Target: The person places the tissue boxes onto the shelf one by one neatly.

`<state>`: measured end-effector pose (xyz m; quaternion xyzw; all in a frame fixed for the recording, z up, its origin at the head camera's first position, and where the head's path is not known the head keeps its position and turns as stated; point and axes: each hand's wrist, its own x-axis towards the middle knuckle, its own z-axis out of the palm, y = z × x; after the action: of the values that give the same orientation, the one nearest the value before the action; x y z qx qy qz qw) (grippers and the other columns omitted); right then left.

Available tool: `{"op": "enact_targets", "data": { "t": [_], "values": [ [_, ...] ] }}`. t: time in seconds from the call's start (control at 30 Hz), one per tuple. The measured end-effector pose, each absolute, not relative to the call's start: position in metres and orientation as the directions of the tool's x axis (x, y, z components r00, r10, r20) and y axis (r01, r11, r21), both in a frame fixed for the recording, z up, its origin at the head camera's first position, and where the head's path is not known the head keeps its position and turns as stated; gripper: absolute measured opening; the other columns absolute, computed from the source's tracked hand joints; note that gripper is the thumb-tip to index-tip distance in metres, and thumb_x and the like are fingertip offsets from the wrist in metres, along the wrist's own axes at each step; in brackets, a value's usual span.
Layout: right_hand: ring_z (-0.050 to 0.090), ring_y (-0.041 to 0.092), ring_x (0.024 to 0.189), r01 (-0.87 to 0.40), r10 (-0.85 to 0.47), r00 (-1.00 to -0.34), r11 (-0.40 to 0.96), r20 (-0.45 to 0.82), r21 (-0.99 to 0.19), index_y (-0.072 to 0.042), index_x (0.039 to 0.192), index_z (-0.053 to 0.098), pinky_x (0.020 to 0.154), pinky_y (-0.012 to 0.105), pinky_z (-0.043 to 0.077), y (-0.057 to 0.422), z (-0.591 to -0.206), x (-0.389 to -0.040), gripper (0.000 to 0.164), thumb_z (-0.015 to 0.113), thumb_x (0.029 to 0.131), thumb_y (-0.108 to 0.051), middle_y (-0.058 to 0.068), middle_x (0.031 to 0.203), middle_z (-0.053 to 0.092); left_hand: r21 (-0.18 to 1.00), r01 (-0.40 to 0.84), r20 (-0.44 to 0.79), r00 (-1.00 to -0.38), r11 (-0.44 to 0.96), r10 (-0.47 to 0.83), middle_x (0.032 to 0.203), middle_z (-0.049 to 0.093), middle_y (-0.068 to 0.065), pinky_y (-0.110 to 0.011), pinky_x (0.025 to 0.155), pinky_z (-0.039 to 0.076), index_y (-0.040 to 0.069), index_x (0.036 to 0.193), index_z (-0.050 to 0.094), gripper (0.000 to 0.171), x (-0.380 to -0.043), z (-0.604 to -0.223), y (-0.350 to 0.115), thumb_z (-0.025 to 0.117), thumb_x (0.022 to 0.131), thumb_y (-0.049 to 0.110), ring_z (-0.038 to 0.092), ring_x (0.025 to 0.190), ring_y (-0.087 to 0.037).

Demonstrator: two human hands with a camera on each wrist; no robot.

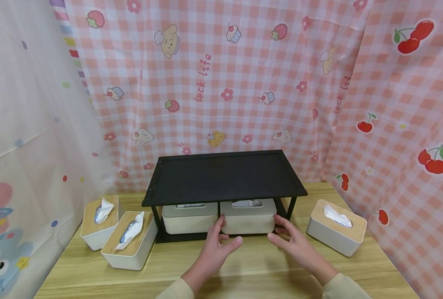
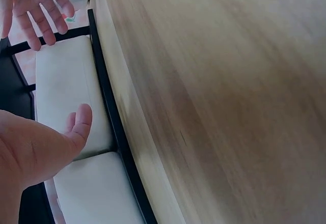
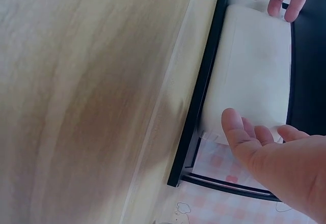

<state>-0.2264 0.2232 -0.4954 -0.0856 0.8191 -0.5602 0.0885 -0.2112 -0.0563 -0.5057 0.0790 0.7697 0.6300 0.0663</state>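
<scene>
Both relaxed hands flank a tissue box clear of the right shelf post.

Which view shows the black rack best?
Head: the rack shows its whole top and front corner legs. The left and right wrist views crop it, each catching the lower front bar, one end and part of the top.

middle box between the fingers: cream-white front, greyish top | shelf above the fingers: black | near left box, left of them: off-white sides, tan wood-grain top | right box, right of them: same colours | table below: yellow-brown grain | back curtain beyond: pink-white gingham
</scene>
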Motion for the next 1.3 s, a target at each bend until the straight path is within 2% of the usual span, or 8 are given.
{"op": "enact_targets", "data": {
  "t": [0.33,0.7,1.3],
  "values": [
    [0.042,0.048,0.151,-0.036,-0.238,-0.97,0.338,-0.049,-0.94,-0.003,0.166,0.032,0.106,0.041,0.056,0.223,-0.499,-0.229,0.077,0.07,0.105,-0.03,0.022,0.174,0.03,0.982,0.029,-0.009,-0.979,0.187,0.203,0.167,0.032,-0.02,-0.046,0.097,0.058,0.007,0.171,0.019,0.1,-0.213,-0.506,-0.055,0.077,0.098,0.044,0.05,0.132,-0.037],
    [0.043,0.046,0.152,-0.025,-0.234,-0.97,0.361,-0.064,-0.932,-0.006,0.167,0.03,0.107,0.04,0.056,0.222,-0.499,-0.231,0.08,0.07,0.105,-0.035,0.02,0.175,0.03,0.977,0.042,0.0,-0.98,0.208,0.201,0.167,0.032,-0.02,-0.046,0.096,0.058,0.006,0.171,0.02,0.1,-0.216,-0.509,-0.055,0.078,0.098,0.044,0.052,0.131,-0.036],
    [0.042,0.048,0.152,-0.043,-0.24,-0.969,0.373,-0.052,-0.927,-0.004,0.167,0.031,0.112,0.049,0.053,0.222,-0.498,-0.23,0.078,0.069,0.106,-0.033,0.022,0.175,0.03,0.966,0.016,-0.03,-0.984,0.258,0.173,0.171,0.028,-0.019,-0.05,0.098,0.059,0.01,0.171,0.021,0.1,-0.224,-0.514,-0.058,0.076,0.098,0.049,0.053,0.135,-0.04]
  ]
}}
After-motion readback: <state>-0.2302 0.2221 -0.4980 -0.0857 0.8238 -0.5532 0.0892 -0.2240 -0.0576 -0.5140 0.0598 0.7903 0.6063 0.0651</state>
